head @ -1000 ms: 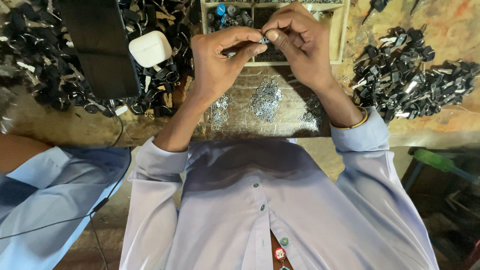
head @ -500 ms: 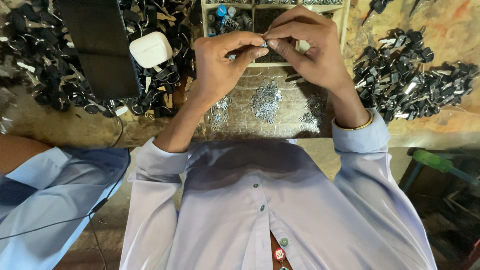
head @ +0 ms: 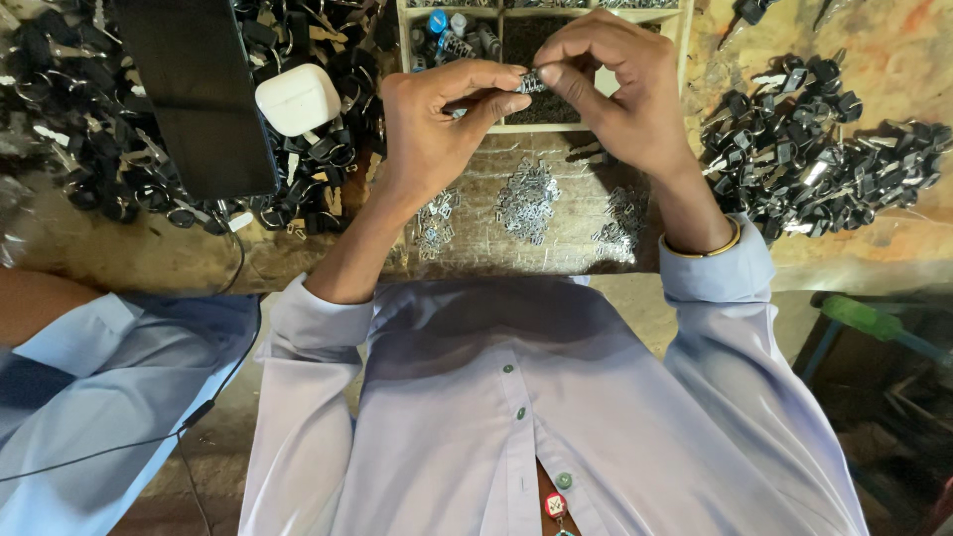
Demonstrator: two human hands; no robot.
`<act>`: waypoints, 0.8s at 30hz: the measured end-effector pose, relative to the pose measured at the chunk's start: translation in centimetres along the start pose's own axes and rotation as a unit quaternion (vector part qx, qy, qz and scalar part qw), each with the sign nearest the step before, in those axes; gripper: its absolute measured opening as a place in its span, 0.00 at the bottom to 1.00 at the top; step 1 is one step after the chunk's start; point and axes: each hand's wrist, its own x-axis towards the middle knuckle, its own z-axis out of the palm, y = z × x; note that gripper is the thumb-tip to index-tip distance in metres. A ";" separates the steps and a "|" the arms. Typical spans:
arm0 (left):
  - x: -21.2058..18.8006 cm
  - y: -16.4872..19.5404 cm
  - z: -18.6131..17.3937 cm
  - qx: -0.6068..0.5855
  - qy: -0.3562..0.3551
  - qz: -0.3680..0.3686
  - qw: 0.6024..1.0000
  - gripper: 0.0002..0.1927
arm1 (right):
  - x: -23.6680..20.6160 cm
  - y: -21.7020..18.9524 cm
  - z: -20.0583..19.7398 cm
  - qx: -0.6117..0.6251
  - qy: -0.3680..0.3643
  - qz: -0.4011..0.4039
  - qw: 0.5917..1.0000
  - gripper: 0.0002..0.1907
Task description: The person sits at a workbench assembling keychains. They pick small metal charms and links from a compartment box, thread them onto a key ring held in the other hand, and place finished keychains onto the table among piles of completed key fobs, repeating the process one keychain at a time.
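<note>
Small metal part [head: 530,81] is glinting shiny between both hands' fingertips, silvery metal bits [head: 527,201] lying on the rough, worn bench [head: 129,248], glossy black plastic pieces [head: 824,149] heaped at its right edge, white case [head: 298,98] looking smooth plastic.

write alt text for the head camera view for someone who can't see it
Seen from above, a person's left hand and right hand pinch a small metal part between their fingertips over a worn workbench. Piles of small silver pieces lie below, with black parts heaped on either side.
</note>
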 end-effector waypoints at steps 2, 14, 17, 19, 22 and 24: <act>0.0 0.0 0.0 -0.001 0.000 0.003 1.000 0.08 | 0.0 -0.3 -0.2 -0.055 0.012 0.005 0.998 0.03; -0.1 -0.1 0.1 0.012 0.014 0.006 1.000 0.09 | 0.5 -2.3 -0.5 -0.097 -0.008 -0.055 0.994 0.05; -0.1 -0.1 0.1 0.014 0.016 0.006 1.000 0.09 | 0.4 -2.0 -0.1 -0.101 -0.009 -0.023 0.995 0.06; 0.0 -0.1 0.1 0.022 0.018 0.011 1.000 0.09 | 0.3 -1.7 0.1 -0.112 -0.011 -0.017 0.994 0.06; 0.0 -0.1 0.0 0.056 0.008 0.024 0.998 0.09 | 0.4 -1.5 0.1 -0.168 -0.017 -0.087 0.982 0.05; 0.1 0.0 0.0 0.049 0.008 0.017 0.999 0.08 | 0.5 -1.5 0.1 -0.166 -0.021 -0.089 0.982 0.05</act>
